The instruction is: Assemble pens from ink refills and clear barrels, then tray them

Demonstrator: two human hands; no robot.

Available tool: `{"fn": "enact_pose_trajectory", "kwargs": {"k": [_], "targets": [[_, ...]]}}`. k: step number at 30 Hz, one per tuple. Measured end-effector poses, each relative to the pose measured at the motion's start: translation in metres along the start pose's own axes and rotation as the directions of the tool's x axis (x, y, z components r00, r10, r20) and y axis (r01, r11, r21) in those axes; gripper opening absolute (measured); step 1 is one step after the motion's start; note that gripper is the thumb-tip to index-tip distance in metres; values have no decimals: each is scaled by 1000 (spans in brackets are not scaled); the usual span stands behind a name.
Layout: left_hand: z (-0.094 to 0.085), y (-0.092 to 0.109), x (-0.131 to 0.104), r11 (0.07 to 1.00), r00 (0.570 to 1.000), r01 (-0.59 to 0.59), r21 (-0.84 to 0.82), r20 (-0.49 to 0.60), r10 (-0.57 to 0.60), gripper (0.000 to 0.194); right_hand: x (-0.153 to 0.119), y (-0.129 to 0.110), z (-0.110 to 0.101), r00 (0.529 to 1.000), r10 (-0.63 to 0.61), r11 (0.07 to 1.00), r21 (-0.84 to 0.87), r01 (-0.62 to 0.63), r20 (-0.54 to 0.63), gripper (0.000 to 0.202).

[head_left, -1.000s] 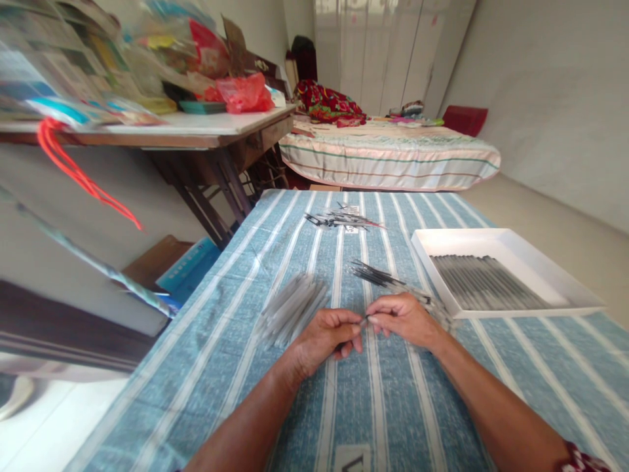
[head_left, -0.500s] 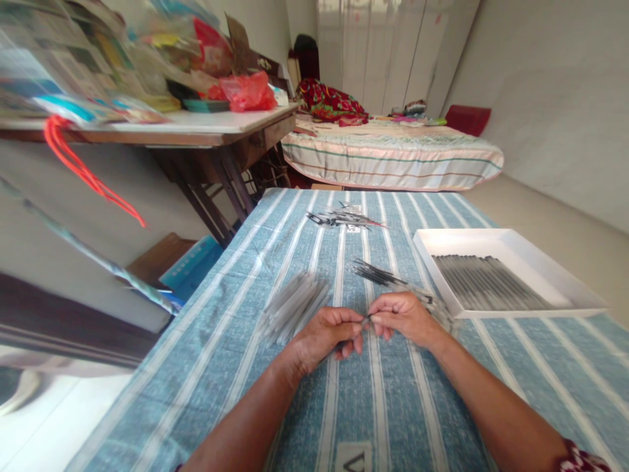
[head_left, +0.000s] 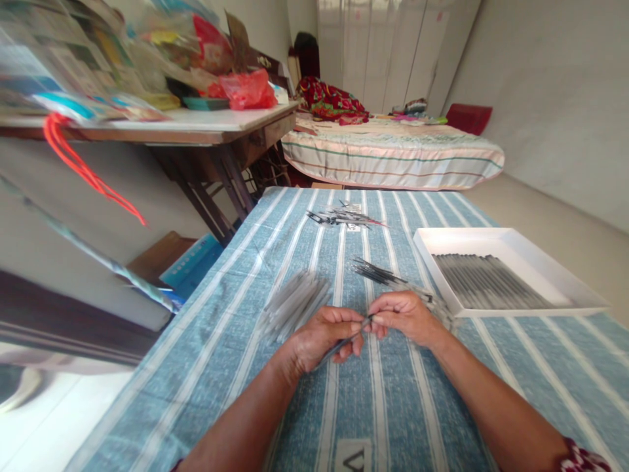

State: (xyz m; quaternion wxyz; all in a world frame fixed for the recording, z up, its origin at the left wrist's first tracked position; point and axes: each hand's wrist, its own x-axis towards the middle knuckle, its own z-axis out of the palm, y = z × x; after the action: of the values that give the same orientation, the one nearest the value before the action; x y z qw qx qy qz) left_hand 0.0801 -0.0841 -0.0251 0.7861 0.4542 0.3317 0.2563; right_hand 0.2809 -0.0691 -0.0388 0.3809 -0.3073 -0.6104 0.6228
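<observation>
A thin dark stick [head_left: 335, 349] runs through the fingers of my left hand [head_left: 322, 334], which is closed on it. The fingertips of my right hand [head_left: 405, 316] pinch the stick's upper end, and both hands meet there above the cloth. Just left of my left hand lies a bundle of grey translucent sleeves [head_left: 297, 303]. Behind my right hand, dark thin sticks [head_left: 378, 271] with pale ends lie in a loose pile, partly hidden by the hand. In a white box [head_left: 535, 246] on the right, a row of grey sticks [head_left: 491, 282] lies side by side.
A striped blue cloth [head_left: 196, 393] covers the table. Toward its far edge lies a loose heap of black, white and red pieces [head_left: 344, 215]. A cluttered side table [head_left: 196, 133] with a red bag [head_left: 248, 90] stands at left, and a bed [head_left: 393, 152] is behind.
More of the dark stick now shows below my left hand, slanting down to the left. My hands have barely moved and still meet at the same spot.
</observation>
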Motion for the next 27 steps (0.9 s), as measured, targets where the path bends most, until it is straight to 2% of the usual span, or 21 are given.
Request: {"fn": "enact_pose_trajectory", "kwargs": {"k": [8,15,17,20,22,24,27], "targets": [[2,0,3,997,994,14,77,-108,-5,19,1,2,-2,1000,16,983,-184,-17,-8,25],[5,-4,6,982,988,37,188,-154,-8,18,0,2,-2,998,65,885,-462,-59,-4,43],[6,-4,6,982,987,34,186,-162,-4,18,0,2,-3,998,66,882,-467,-62,-6,43],[5,-4,5,983,987,12,184,-159,18,18,0,1,-4,998,65,931,-361,-57,8,27],[5,-3,5,982,988,7,191,-153,23,19,0,0,-3,998,62,952,-301,-56,10,27],[5,-3,5,978,989,14,206,-149,17,19,0,1,-2,998,63,944,-324,-57,6,26],[5,-3,5,973,989,33,229,-151,2,17,0,2,0,998,69,899,-433,-62,1,40]]}}
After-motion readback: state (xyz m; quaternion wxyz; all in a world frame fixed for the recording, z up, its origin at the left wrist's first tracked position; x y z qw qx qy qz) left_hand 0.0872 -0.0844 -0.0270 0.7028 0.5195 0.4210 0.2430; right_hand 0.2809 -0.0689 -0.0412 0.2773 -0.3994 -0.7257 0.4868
